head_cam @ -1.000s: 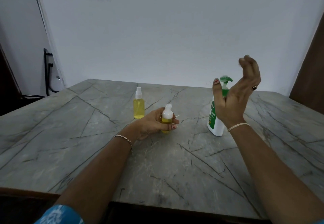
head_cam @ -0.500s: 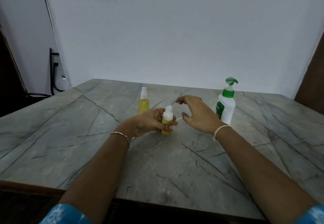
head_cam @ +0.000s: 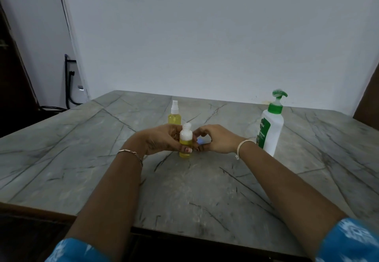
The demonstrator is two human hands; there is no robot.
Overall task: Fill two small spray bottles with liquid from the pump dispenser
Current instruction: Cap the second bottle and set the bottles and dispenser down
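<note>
My left hand [head_cam: 162,138] grips a small uncapped bottle [head_cam: 185,152] that stands upright on the table, yellow liquid below and white foam at its top. Right beside it, my right hand [head_cam: 218,139] lies low on the table, thumb and fingertips curled together around a small spray cap [head_cam: 202,140] that is mostly hidden. A second small spray bottle [head_cam: 174,116], yellow and with its white sprayer on, stands just behind my left hand. The white pump dispenser [head_cam: 269,130] with a green pump stands to the right of my right wrist.
The grey marble table [head_cam: 205,190] runs to a white wall at the back. Its front edge is near my elbows. A dark cable and bracket [head_cam: 68,81] hang on the wall past the table's left corner. A brown door edge [head_cam: 369,101] is at the right.
My right hand came down from above the dispenser's pump to the table beside the held bottle and curled its fingers there. My left hand kept holding the bottle in place.
</note>
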